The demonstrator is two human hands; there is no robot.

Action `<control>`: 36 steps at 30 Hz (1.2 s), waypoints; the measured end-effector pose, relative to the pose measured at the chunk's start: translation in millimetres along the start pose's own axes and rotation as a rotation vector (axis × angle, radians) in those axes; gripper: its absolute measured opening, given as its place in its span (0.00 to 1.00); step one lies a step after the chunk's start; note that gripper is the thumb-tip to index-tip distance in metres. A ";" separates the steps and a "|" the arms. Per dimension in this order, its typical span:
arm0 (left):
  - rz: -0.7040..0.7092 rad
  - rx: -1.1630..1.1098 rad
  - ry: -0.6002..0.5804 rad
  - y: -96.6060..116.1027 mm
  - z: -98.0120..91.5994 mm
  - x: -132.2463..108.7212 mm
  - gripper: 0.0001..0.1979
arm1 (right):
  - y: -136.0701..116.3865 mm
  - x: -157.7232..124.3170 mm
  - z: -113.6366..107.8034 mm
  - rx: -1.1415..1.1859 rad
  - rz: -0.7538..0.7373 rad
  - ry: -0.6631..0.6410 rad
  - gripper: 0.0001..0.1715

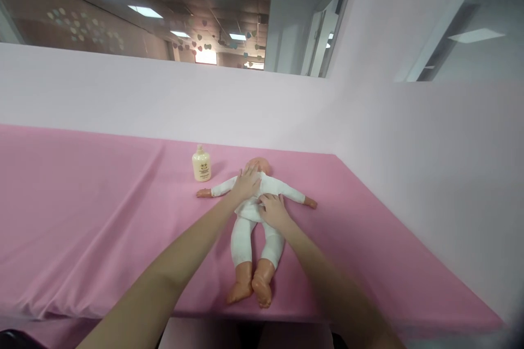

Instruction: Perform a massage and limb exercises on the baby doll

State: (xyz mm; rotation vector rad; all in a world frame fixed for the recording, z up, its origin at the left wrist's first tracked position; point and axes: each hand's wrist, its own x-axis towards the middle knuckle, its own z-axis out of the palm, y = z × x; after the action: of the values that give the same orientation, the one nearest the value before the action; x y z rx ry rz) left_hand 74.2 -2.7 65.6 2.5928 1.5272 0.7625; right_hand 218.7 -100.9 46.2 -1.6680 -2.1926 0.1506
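A baby doll (267,235) in a white long-sleeved outfit lies on its back, arms spread wide, head toward the wall and bare feet toward me. My left hand (246,183) rests open on its upper chest, fingers stretched toward the chin and covering part of the head. Lower down, my right hand (274,210) lies on the belly with its fingers extended and slightly curved. Neither hand holds anything that I can see. Left of the doll's head stands a pale yellow lotion bottle (202,168), upright and apart from both hands.
Beneath the doll, a pink sheet (123,218) covers the table, with wrinkles on the left. A white wall (164,98) borders the far side, and another wall (442,158) closes the right. Windows (143,16) sit above. The table's front edge is close to my lap.
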 end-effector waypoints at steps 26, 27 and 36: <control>-0.051 -0.091 -0.076 -5.4 59.3 -22.8 0.31 | 35.2 73.0 38.6 0.053 0.112 0.055 0.38; -0.066 -0.098 -0.059 -5.8 60.5 -22.8 0.31 | 36.7 73.5 39.8 0.062 0.146 0.055 0.39; -0.236 -0.200 0.059 -5.6 62.8 -24.4 0.33 | 24.7 53.6 37.3 0.021 0.349 -0.008 0.43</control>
State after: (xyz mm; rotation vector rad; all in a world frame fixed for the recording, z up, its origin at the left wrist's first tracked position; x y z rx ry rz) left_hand 87.0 -6.9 -0.7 2.2192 1.6401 0.9193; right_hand 215.7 -37.7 16.7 -2.0272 -1.8794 0.2727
